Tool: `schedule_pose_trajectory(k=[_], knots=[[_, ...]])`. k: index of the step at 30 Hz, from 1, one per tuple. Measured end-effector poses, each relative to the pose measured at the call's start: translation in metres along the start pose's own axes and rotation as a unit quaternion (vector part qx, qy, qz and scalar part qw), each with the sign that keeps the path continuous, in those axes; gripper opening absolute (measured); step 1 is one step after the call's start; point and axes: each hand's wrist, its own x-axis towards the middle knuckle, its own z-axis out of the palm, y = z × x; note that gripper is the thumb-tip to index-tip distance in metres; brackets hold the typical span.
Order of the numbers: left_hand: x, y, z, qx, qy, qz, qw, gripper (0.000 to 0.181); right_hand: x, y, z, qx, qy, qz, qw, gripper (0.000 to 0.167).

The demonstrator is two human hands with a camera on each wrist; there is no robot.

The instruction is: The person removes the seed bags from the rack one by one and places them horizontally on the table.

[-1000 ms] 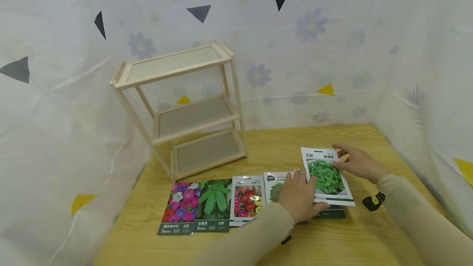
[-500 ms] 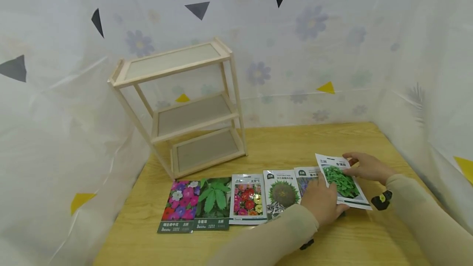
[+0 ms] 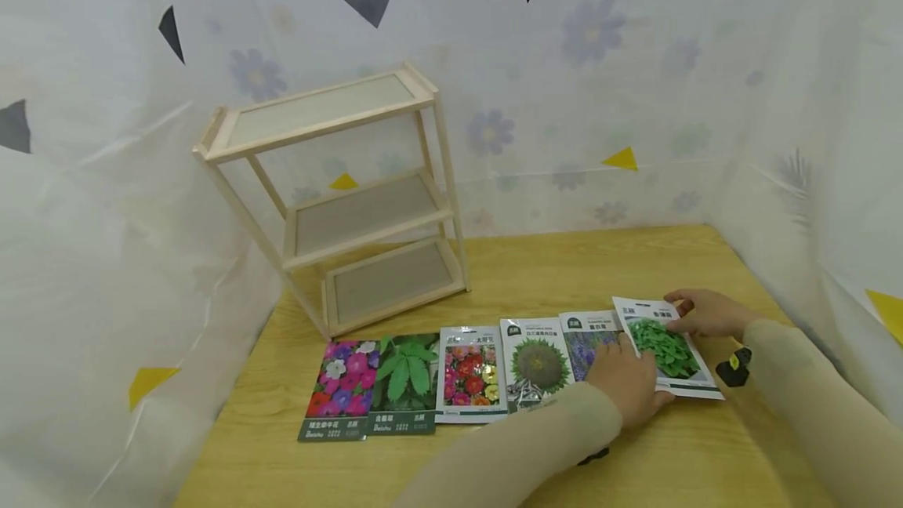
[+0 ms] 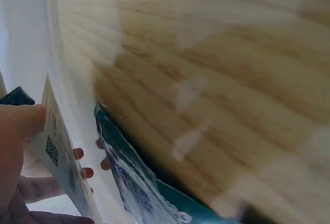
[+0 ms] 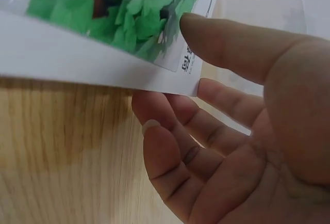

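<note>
A white seed packet with a green leaf picture (image 3: 661, 347) is tilted above the table at the right end of a row. My right hand (image 3: 708, 312) pinches its upper right edge, thumb on the printed face and fingers behind, as the right wrist view shows. My left hand (image 3: 624, 379) holds its lower left side between thumb and fingers; in the left wrist view its back with a code (image 4: 52, 150) shows. Just left lies a lavender seed packet (image 3: 587, 351), partly hidden by the left hand. Beyond it lies a sunflower seed packet (image 3: 539, 363).
Further left in the row are a seed packet with red and yellow flowers (image 3: 470, 375), a green-leaf packet (image 3: 404, 382) and a pink-purple flower packet (image 3: 340, 390). Behind them stands a three-tier wooden shelf (image 3: 377, 234) on the wooden table (image 3: 578, 269).
Both hands have moved to the right with the green-leaf seed packet. The sunflower and lavender packets, covered before, now show in the row.
</note>
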Motion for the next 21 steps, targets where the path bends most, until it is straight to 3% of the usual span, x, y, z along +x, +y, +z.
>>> schedule_pose_trajectory(k=[5,12,21], knots=[[0.004,0.007,-0.001,0.012,-0.013,-0.011,0.9998,0.064,0.002,0.001,-0.001,-0.028,-0.012,0.004,0.9995,0.077],[0.004,0.007,0.007,0.013,-0.039,-0.016,0.999,0.067,0.001,-0.003,0.0,-0.087,0.002,-0.004,0.9962,0.073],[0.001,0.009,0.009,0.053,-0.031,-0.002,0.9981,0.064,0.004,0.006,0.007,-0.093,0.007,0.0,0.9956,0.065]])
